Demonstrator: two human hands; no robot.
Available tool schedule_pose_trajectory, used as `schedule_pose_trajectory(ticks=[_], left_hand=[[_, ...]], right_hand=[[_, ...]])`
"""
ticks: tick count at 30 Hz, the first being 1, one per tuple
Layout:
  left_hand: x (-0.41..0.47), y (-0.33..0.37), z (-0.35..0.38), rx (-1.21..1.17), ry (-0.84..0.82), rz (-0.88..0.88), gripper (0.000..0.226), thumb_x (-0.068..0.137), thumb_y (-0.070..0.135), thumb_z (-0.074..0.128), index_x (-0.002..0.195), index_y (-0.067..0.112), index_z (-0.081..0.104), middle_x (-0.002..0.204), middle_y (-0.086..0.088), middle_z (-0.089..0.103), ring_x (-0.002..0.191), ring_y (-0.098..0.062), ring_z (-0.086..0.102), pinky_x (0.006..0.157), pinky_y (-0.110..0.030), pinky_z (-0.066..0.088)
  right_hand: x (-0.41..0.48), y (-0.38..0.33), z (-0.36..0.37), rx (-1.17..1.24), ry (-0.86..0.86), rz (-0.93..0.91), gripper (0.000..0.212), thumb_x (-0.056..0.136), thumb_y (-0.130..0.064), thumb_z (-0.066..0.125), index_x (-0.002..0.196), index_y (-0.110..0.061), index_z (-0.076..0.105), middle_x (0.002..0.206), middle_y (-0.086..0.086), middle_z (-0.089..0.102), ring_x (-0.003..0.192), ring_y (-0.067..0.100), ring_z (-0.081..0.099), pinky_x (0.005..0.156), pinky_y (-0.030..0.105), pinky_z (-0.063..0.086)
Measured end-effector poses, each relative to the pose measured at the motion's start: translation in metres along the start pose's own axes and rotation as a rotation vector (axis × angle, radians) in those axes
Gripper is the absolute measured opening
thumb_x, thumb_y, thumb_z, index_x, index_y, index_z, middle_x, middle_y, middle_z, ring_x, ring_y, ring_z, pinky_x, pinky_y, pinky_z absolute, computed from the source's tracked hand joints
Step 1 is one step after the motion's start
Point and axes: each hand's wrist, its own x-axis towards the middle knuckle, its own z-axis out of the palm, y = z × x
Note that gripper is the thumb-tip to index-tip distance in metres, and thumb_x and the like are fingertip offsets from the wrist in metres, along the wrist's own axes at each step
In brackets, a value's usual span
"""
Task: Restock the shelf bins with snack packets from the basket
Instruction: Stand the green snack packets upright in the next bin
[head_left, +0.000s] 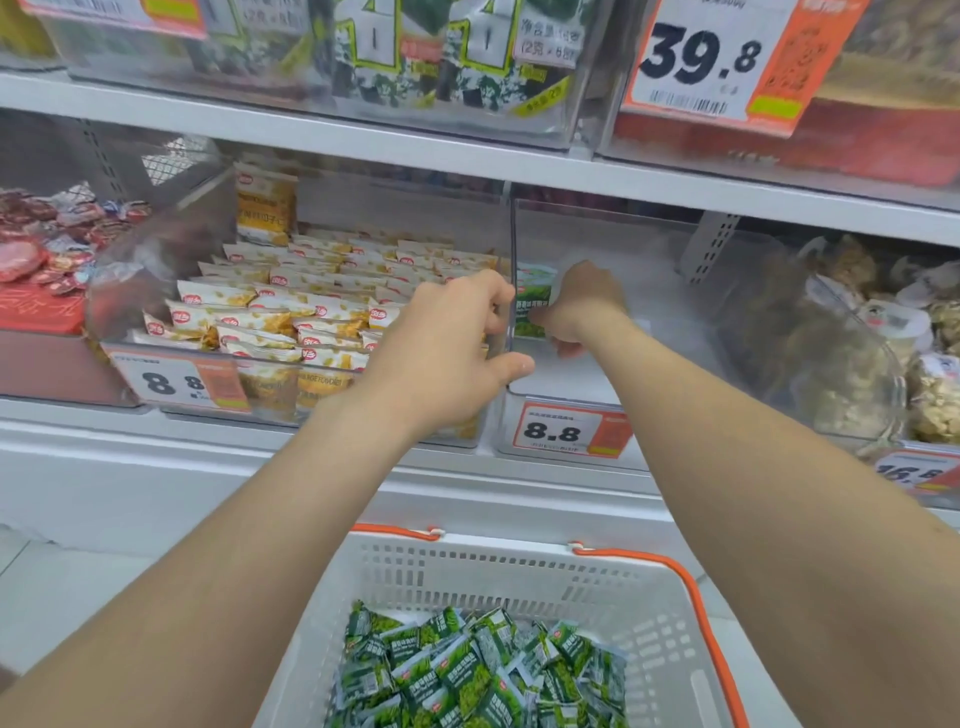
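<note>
Both bare forearms are stretched up and forward from the lower corners toward the middle shelf (363, 150). The left hand (452, 338) is seen from the back, its fingers curled over the left wall of the clear bin (566, 387) and its thumb laid along the front rim. The right hand (582, 306) is reached inside that bin, knuckles up, and a green packet (535, 301) is gripped by its curled fingers against the left wall. The packet is held upright, its long axis roughly vertical and its printed face turned toward the camera; it is partly hidden by both hands.

A price tag (561, 431) reading 8.8 is fixed to the bin's front. Just left, a bin of yellow-and-white packets (311, 312) is seen; to the right, brown snacks (805, 338). Below, more green packets (467, 670) are heaped in the white basket (519, 566).
</note>
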Motion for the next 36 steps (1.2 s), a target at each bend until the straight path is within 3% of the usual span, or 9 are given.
schedule_pose_trajectory(ticks=[5,11,15,18,20,22,25,30,36], left_hand=[[-0.002,0.000,0.004,0.026,0.021,0.025,0.061,0.085,0.048,0.082,0.137,0.029,0.057,0.100,0.017,0.067,0.093,-0.016,0.066,0.097,-0.038,0.045],[-0.013,0.004,0.010,0.063,0.082,0.083,0.053,0.092,0.043,0.076,0.137,0.023,0.057,0.112,0.003,0.072,0.092,-0.020,0.068,0.093,-0.038,0.049],[-0.037,0.011,0.024,0.088,0.268,0.203,0.036,0.099,0.030,0.069,0.130,0.013,0.060,0.117,-0.005,0.065,0.089,-0.028,0.064,0.079,-0.042,0.052],[-0.059,0.020,0.028,0.197,0.473,0.306,0.009,0.099,0.023,0.063,0.104,0.015,0.062,0.097,0.001,0.057,0.080,-0.021,0.056,0.059,-0.030,0.037],[-0.075,0.021,0.033,0.237,0.477,0.336,0.008,0.093,0.025,0.063,0.095,0.017,0.060,0.081,0.004,0.059,0.071,-0.022,0.060,0.052,-0.034,0.036],[-0.092,0.015,0.044,0.261,0.333,0.332,0.015,0.086,0.033,0.061,0.094,0.021,0.058,0.069,0.004,0.063,0.061,-0.027,0.065,0.047,-0.033,0.040],[-0.114,0.002,0.063,0.396,-0.142,0.197,0.016,0.090,0.040,0.052,0.101,0.027,0.054,0.080,0.001,0.069,0.076,-0.034,0.069,0.058,-0.038,0.052],[-0.159,-0.008,0.089,0.549,-0.867,0.176,0.025,0.098,0.036,0.051,0.115,0.027,0.067,0.108,-0.003,0.069,0.101,-0.030,0.066,0.081,-0.039,0.056],[-0.201,-0.027,0.121,0.625,-1.280,0.162,0.035,0.104,0.035,0.046,0.123,0.015,0.068,0.118,-0.008,0.070,0.098,-0.027,0.068,0.084,-0.044,0.059]], right_hand=[[-0.003,-0.001,0.003,-0.005,-0.103,-0.057,0.023,0.097,-0.029,0.059,0.098,-0.007,0.066,0.072,0.009,0.075,0.053,0.022,0.074,0.064,0.040,0.066],[-0.026,0.002,-0.017,-0.120,-0.152,-0.184,0.018,0.085,-0.015,0.052,0.081,-0.007,0.068,0.084,0.014,0.075,0.073,0.028,0.070,0.057,0.029,0.054],[-0.076,0.021,-0.027,0.098,0.092,-0.388,0.027,0.092,-0.015,0.052,0.099,-0.011,0.077,0.103,0.010,0.076,0.098,0.028,0.067,0.087,0.033,0.054],[-0.146,0.032,-0.035,0.391,0.348,-0.597,0.025,0.083,-0.006,0.057,0.092,-0.018,0.077,0.083,-0.007,0.073,0.068,0.005,0.060,0.075,0.024,0.051],[-0.186,0.040,-0.034,0.552,0.243,-0.662,0.023,0.075,-0.003,0.058,0.081,-0.018,0.075,0.070,-0.004,0.071,0.057,0.010,0.060,0.061,0.023,0.049],[-0.211,0.047,-0.026,0.616,-0.090,-0.602,0.022,0.073,-0.003,0.055,0.075,-0.016,0.072,0.064,0.002,0.071,0.053,0.020,0.063,0.055,0.029,0.051],[-0.224,0.069,0.002,0.349,-0.455,-0.557,0.020,0.078,-0.004,0.054,0.073,-0.008,0.072,0.061,0.008,0.071,0.048,0.018,0.067,0.050,0.030,0.056],[-0.246,0.127,0.100,-0.136,-0.745,-0.568,0.021,0.077,-0.017,0.055,0.078,-0.008,0.074,0.072,0.009,0.073,0.074,0.025,0.073,0.069,0.041,0.063],[-0.313,0.165,0.199,-0.449,-0.945,-0.609,0.024,0.091,-0.006,0.054,0.115,-0.001,0.056,0.104,0.018,0.064,0.091,0.036,0.064,0.075,0.046,0.057]])
